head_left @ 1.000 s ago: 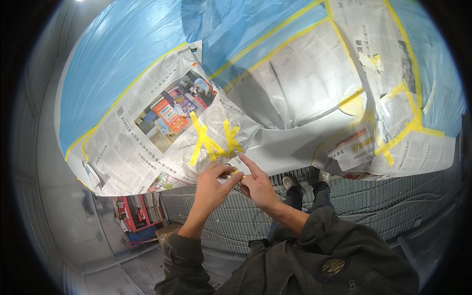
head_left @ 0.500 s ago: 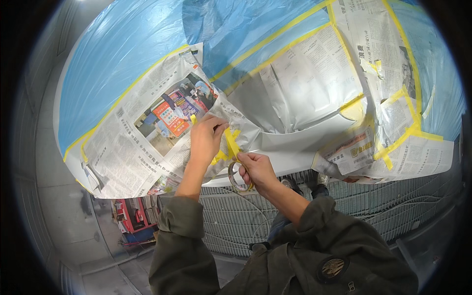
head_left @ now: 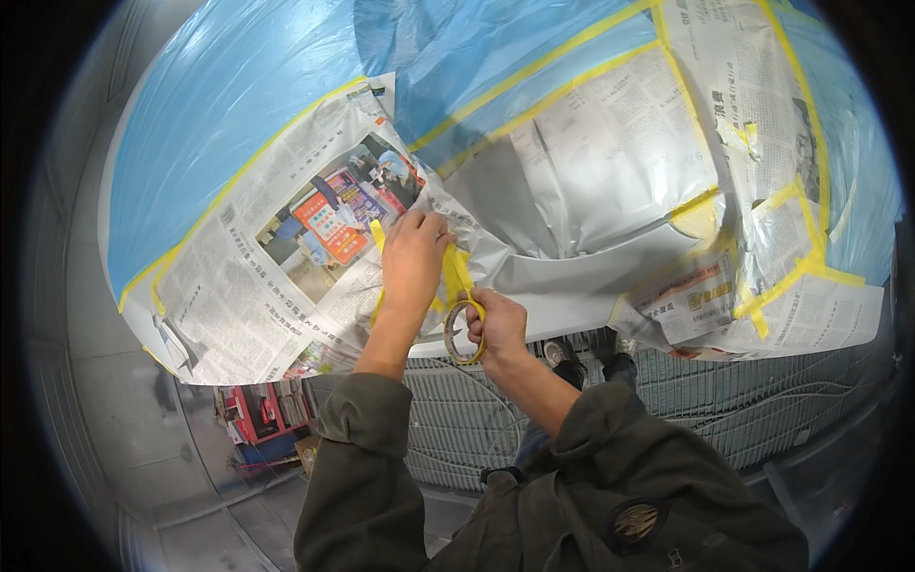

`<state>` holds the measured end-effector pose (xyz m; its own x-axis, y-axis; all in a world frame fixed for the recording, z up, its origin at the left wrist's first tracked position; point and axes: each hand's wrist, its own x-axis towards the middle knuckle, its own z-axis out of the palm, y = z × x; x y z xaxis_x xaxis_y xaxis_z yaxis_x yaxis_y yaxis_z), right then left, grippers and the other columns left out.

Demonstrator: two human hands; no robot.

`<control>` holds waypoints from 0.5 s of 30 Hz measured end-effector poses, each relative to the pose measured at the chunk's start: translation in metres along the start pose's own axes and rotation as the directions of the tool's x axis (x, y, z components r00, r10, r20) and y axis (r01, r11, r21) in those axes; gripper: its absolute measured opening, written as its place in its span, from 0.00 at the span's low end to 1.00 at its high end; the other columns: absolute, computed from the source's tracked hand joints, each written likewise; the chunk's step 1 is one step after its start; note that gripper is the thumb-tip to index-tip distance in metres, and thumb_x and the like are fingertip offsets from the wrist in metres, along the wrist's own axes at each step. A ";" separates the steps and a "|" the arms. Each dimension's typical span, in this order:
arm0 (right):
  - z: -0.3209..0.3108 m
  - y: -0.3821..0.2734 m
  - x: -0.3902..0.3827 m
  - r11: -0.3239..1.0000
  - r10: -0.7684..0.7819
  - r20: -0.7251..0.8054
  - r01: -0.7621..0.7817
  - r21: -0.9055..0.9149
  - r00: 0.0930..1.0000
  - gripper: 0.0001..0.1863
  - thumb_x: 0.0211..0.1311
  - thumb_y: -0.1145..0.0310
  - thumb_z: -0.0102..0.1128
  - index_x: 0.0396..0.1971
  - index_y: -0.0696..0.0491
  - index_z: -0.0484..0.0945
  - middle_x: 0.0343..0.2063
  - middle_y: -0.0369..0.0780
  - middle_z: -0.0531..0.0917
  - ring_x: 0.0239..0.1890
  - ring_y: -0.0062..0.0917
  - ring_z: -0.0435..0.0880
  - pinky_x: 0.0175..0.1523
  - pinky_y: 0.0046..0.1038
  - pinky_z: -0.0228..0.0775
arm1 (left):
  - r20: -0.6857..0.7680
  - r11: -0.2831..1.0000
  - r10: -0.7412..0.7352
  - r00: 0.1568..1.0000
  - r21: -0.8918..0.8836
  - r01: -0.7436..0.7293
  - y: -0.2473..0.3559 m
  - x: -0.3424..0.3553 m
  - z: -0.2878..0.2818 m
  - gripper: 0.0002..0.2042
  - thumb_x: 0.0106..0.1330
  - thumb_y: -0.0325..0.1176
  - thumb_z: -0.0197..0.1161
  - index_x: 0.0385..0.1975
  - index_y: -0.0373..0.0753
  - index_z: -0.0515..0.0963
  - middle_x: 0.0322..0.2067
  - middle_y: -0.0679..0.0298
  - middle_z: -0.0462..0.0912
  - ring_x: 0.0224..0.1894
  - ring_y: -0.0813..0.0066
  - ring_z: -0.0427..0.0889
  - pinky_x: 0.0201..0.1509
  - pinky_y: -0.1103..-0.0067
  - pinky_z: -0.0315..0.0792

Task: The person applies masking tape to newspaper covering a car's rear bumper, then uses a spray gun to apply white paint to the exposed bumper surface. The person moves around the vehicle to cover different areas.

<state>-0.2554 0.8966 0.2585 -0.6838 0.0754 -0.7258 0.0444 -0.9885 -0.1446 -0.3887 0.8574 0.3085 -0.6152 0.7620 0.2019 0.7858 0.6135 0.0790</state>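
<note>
A roll of yellow masking tape (head_left: 451, 345) is held by its side in my right hand (head_left: 502, 329), just in front of a white curved car-body panel (head_left: 562, 291). From the roll, yellow tape strips (head_left: 457, 272) run up onto the newspaper sheet (head_left: 229, 276) stuck over the panel's left part. On that paper, beside the strips, rests my left hand (head_left: 415, 262). Its fingers are bent and close together, with the tips turned down out of sight. Whatever they grip or press is hidden. A short yellow tape piece (head_left: 377, 234) stands by its wrist side.
Blue plastic film (head_left: 229, 114) covers the far surface, edged with yellow tape. More newspaper (head_left: 610, 124) covers the middle and right, with a folded patch (head_left: 701, 296) at the lower right. Below lie a floor grating (head_left: 667, 405), a hose, and a red rack (head_left: 267, 415) of items.
My left hand has moved slightly right, over the tape strips, its pinch turning to bent fingers on the paper. The tape roll has turned and sits closer under the strips.
</note>
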 end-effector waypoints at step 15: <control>-0.047 0.045 -0.029 0.975 0.215 -0.073 -0.210 0.072 0.974 0.09 0.65 0.69 0.55 0.34 0.59 0.81 0.17 0.33 0.72 0.13 0.14 0.64 0.18 0.19 0.55 | 0.076 0.997 0.076 0.994 0.001 -0.076 0.002 -0.005 -0.005 0.08 0.57 0.32 0.70 0.33 0.38 0.81 0.35 0.59 0.77 0.41 0.54 0.77 0.46 0.64 0.70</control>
<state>-0.1994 0.8563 0.2414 -0.6029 -0.1294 -0.7873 0.1343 -0.9891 0.0597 -0.3831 0.8536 0.3129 -0.5568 0.8200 0.1327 0.8304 0.5537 0.0625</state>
